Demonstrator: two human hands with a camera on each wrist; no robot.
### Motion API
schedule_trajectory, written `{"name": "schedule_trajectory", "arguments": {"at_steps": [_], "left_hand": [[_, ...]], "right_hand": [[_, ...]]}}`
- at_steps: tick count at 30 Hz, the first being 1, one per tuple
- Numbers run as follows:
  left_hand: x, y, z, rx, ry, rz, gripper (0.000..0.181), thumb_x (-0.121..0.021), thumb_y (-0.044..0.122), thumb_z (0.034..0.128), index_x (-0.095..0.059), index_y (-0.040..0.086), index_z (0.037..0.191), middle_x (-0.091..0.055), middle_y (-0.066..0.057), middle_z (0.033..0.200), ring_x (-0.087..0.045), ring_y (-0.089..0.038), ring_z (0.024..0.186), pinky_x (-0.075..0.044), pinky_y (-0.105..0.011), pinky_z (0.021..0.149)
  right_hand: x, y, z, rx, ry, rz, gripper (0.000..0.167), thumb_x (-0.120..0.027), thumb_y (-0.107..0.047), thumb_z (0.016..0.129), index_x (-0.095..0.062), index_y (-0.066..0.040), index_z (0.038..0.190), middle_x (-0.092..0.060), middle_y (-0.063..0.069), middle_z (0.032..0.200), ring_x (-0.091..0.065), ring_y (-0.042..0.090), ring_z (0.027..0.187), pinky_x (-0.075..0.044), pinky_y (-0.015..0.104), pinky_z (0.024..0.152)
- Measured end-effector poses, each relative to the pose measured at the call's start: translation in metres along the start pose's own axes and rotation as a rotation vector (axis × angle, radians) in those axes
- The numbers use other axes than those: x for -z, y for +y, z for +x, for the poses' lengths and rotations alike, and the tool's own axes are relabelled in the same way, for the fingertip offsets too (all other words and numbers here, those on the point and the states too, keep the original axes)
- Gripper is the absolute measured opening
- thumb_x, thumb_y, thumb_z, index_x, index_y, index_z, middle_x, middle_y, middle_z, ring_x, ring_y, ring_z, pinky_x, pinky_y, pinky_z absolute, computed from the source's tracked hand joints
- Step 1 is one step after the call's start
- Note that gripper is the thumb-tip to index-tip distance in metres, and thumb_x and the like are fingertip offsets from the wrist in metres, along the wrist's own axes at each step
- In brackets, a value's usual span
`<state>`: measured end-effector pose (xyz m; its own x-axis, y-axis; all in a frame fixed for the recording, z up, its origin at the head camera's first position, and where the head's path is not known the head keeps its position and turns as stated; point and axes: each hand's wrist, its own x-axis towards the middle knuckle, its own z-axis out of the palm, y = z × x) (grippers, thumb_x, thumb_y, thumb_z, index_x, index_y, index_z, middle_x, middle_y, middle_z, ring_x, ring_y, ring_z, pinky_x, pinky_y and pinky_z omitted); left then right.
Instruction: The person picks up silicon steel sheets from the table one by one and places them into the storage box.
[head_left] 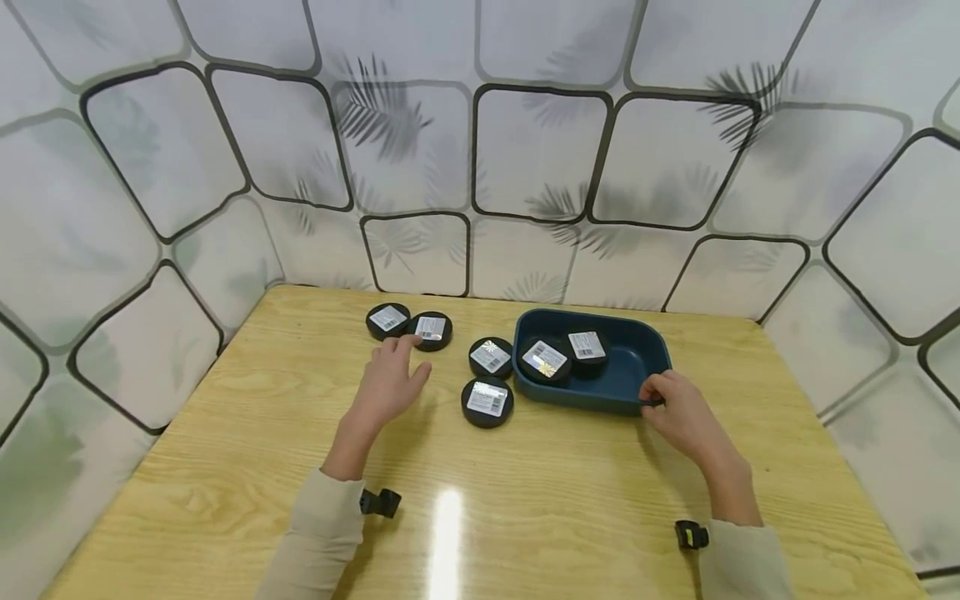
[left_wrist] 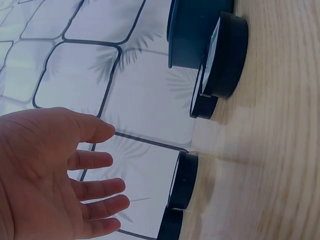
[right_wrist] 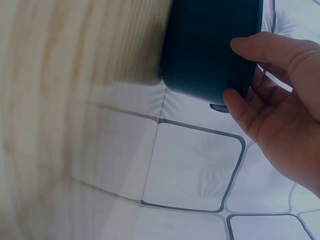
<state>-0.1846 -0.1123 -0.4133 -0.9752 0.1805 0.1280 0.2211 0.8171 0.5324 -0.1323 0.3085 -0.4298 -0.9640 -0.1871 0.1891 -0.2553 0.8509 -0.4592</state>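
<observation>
My right hand (head_left: pixel 682 412) grips the near right corner of a dark blue plastic bin (head_left: pixel 600 398), thumb outside its wall (right_wrist: pixel 215 50) and fingers at the rim. Two round black tins with white labels lie in the bin, one tin (head_left: pixel 546 360) leaning at its left end. My left hand (head_left: pixel 386 383) hovers over the table with fingers spread and holds nothing. Just beyond its fingertips lies a black tin (head_left: pixel 431 331), beside another tin (head_left: pixel 387 320). In the left wrist view the left palm (left_wrist: pixel 45 175) is apart from the tins.
Two more labelled black tins, a far one (head_left: pixel 491 357) and a near one (head_left: pixel 487 402), lie left of the bin. All stand on a light wooden table (head_left: pixel 555 508). A patterned white curtain (head_left: pixel 540 158) closes off the back and both sides.
</observation>
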Motion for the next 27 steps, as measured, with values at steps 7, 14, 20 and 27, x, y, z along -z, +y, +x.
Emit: {"name": "schedule_trajectory", "arguments": {"at_steps": [7, 14, 20, 27], "left_hand": [[0.008, -0.004, -0.003, 0.002, 0.034, 0.002, 0.046, -0.058, 0.022, 0.0982, -0.050, -0.002, 0.137, -0.047, -0.032, 0.134, -0.046, -0.051, 0.122, -0.039, -0.063, 0.099], [0.015, -0.008, -0.004, 0.032, 0.035, -0.008, 0.046, -0.056, 0.023, 0.0993, -0.050, -0.002, 0.137, -0.046, -0.032, 0.136, -0.046, -0.051, 0.123, -0.039, -0.063, 0.099], [0.017, -0.011, -0.007, 0.045, 0.017, -0.013, 0.046, -0.056, 0.024, 0.0995, -0.050, -0.003, 0.137, -0.047, -0.032, 0.136, -0.045, -0.051, 0.123, -0.038, -0.063, 0.100], [0.017, -0.011, -0.005, 0.019, 0.032, -0.019, 0.044, -0.056, 0.023, 0.0990, -0.053, -0.003, 0.134, -0.050, -0.031, 0.133, -0.046, -0.051, 0.121, -0.038, -0.063, 0.099]], "right_hand": [[-0.001, -0.002, -0.001, -0.007, 0.001, 0.003, 0.012, -0.070, 0.008, 0.081, -0.065, -0.001, 0.087, -0.058, 0.012, 0.089, -0.055, 0.029, 0.084, -0.049, 0.047, 0.076], [0.000, -0.002, -0.002, 0.022, 0.032, 0.001, 0.014, -0.071, 0.009, 0.080, -0.065, -0.001, 0.086, -0.058, 0.012, 0.088, -0.056, 0.028, 0.083, -0.050, 0.045, 0.074], [-0.002, -0.001, -0.003, 0.036, 0.039, 0.010, 0.016, -0.071, 0.010, 0.078, -0.065, -0.002, 0.084, -0.058, 0.011, 0.086, -0.057, 0.027, 0.081, -0.050, 0.043, 0.072], [0.000, -0.001, 0.000, 0.008, 0.021, 0.003, 0.013, -0.070, 0.009, 0.079, -0.064, -0.002, 0.085, -0.057, 0.011, 0.088, -0.057, 0.029, 0.084, -0.050, 0.046, 0.075]]}}
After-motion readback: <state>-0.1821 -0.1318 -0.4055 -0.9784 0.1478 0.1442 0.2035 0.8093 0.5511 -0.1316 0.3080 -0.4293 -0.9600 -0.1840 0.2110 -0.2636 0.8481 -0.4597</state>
